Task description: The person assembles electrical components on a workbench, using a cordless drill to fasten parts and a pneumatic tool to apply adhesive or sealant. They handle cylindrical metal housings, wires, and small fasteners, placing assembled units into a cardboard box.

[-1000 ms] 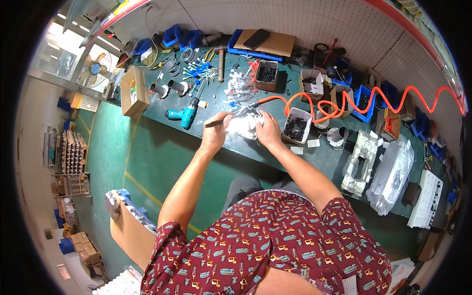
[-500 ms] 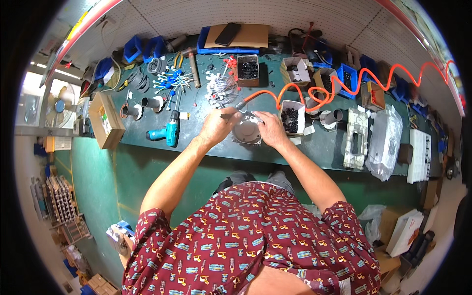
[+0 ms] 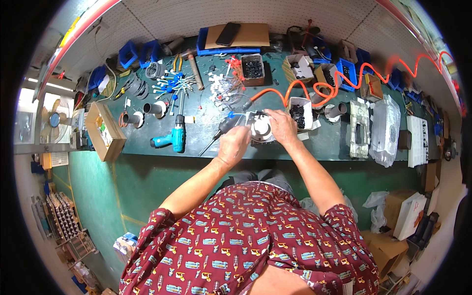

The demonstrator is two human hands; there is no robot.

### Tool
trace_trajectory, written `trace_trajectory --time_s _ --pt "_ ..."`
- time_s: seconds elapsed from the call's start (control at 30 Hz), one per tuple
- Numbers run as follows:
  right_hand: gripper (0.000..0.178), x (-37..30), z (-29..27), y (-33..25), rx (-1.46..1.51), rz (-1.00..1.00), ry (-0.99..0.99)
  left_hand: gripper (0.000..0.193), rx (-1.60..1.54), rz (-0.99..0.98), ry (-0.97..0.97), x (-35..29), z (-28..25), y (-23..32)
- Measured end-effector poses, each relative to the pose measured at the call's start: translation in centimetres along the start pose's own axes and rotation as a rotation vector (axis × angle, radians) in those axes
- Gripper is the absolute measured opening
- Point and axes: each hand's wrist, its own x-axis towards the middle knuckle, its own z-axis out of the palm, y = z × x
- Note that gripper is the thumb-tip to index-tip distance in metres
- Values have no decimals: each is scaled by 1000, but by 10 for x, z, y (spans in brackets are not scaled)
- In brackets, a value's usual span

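Note:
A round silver metal housing (image 3: 262, 129) stands at the bench's near edge, between my hands. My right hand (image 3: 282, 127) grips its right side, fingers curled over the rim. My left hand (image 3: 234, 143) is closed at its left side, fingertips hidden near the rim, so what they pinch is not clear. Just beyond that hand lies a black air screwdriver (image 3: 228, 124), its long bit pointing toward the near left. An orange coiled hose (image 3: 268, 90) leads to it. A blue-tipped wire (image 3: 231, 114) runs from the top of the housing.
A teal cordless drill (image 3: 174, 137) lies to the left, near two metal tubes (image 3: 153, 109). Behind are bundles of wires (image 3: 221, 88) and a box of black parts (image 3: 253, 70). Another small-parts box (image 3: 300, 113) stands close to my right hand. Metal castings (image 3: 359, 129) lie farther right.
The view has shifted. My left hand has come nearer and lower beside the housing. The black screwdriver now lies past it, bit toward the near left. The blue-tipped wire now shows at the housing.

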Motion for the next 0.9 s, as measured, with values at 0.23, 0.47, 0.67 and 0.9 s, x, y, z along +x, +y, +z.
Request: trace_trajectory --time_s 0.23,0.47,0.67,0.9 --pt "30 10 -2 14 76 -104 -35 16 40 -24 184 -1 -51 -13" --pt "36 1 -10 -17 -13 -152 120 33 541 -187 -261 -50 -65 -161" --pt "23 -39 -1 -118 571 186 -85 40 317 -341 -385 15 -51 -155" --pt "42 -8 140 -136 1159 953 -102 37 -418 -141 -657 54 -14 -159"
